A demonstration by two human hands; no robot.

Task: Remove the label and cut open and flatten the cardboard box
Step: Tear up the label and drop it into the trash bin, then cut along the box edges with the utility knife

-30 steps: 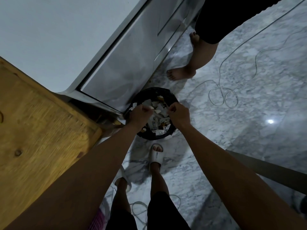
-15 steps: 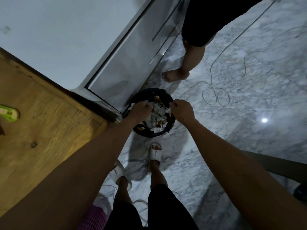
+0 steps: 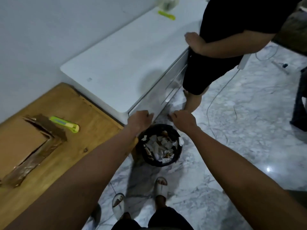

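Note:
The cardboard box (image 3: 20, 143) lies flat on the wooden table (image 3: 93, 130) at the left, with brown tape along its cut edges. A green utility knife (image 3: 64, 124) rests beside it. Both my arms reach forward over a black waste bin (image 3: 159, 164) on the floor, which is full of torn paper scraps (image 3: 157, 146). My left hand (image 3: 139, 121) hovers above the bin's far left rim with curled fingers, and I see nothing in it. My right hand (image 3: 182, 120) is above the far right rim, also curled with nothing visible in it.
A white cabinet (image 3: 119, 67) with drawers stands behind the bin; a second green knife (image 3: 167, 15) lies on its far end. Another person (image 3: 216, 55) in black stands at the cabinet's right. Cables (image 3: 221, 93) trail over the marble floor. My slippered feet (image 3: 161, 188) stand near the bin.
Both hands have lifted out of the bin and now hover above its far rim. The view has tilted up, bringing the box, the knife and the cabinet top into sight.

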